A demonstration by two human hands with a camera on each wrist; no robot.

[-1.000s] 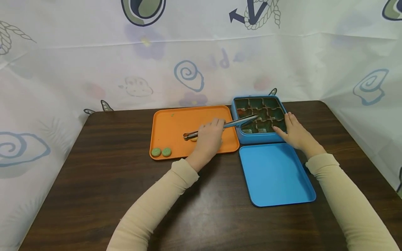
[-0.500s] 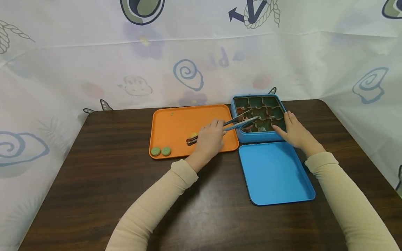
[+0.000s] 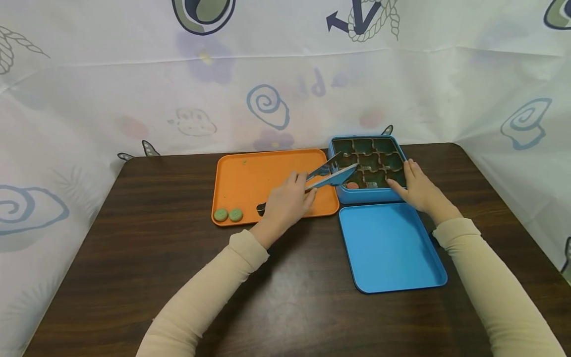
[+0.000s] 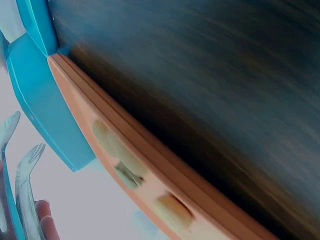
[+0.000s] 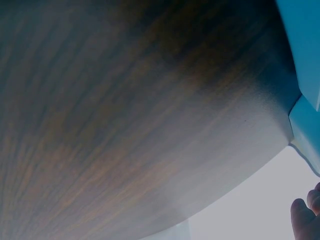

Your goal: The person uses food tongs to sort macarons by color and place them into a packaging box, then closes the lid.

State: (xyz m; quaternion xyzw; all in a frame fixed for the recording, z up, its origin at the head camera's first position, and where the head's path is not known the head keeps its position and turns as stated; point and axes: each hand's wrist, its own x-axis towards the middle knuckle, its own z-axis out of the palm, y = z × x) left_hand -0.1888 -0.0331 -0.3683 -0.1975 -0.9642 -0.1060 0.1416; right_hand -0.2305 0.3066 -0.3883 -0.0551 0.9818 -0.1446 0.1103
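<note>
My left hand (image 3: 285, 201) grips blue-and-metal tongs (image 3: 337, 176) above the orange tray (image 3: 267, 166). The tongs' two tips are spread, one fork-like, and they overlap the left rim of the blue compartment box (image 3: 374, 196) with nothing between them. A pink macaron-like round (image 3: 352, 185) sits in the box's near-left compartment. My right hand (image 3: 421, 191) rests with extended fingers on the box's right rim. Two green rounds (image 3: 236, 214) lie in the tray's near-left corner. In the left wrist view, yellowish rounds (image 4: 172, 211) also show on the tray.
A flat blue lid (image 3: 394, 248) lies on the dark wooden table (image 3: 303, 297) in front of the box. The box stands against the tray's right end. A patterned white cloth (image 3: 285, 74) hangs behind the table.
The tongs' tips have spread apart and drawn back left from over the box with my left hand. The pink round now shows in the near-left compartment. My right hand stays put.
</note>
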